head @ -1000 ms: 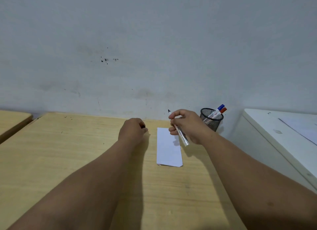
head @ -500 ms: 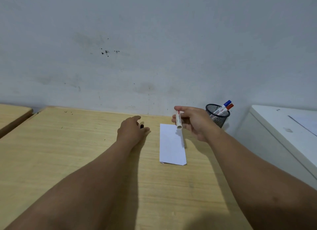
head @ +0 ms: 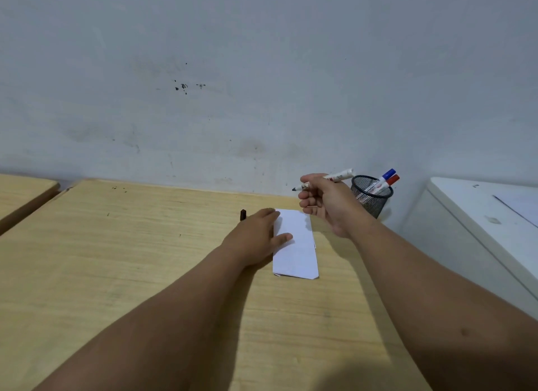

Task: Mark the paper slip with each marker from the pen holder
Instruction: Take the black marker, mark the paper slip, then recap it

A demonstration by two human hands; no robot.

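The right hand (head: 326,204) grips an uncapped black-tipped white marker (head: 334,178) above the unmarked white paper slip (head: 297,245), which the open left hand (head: 256,239) pins flat, while blue- and red-capped markers (head: 385,181) wait in the black mesh pen holder (head: 369,198).

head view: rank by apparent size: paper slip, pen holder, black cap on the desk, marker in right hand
1. paper slip, clearly largest
2. pen holder and marker: close; the holder has more area, the marker looks longer but is partly hidden in the right hand, so unranked
3. black cap, smallest
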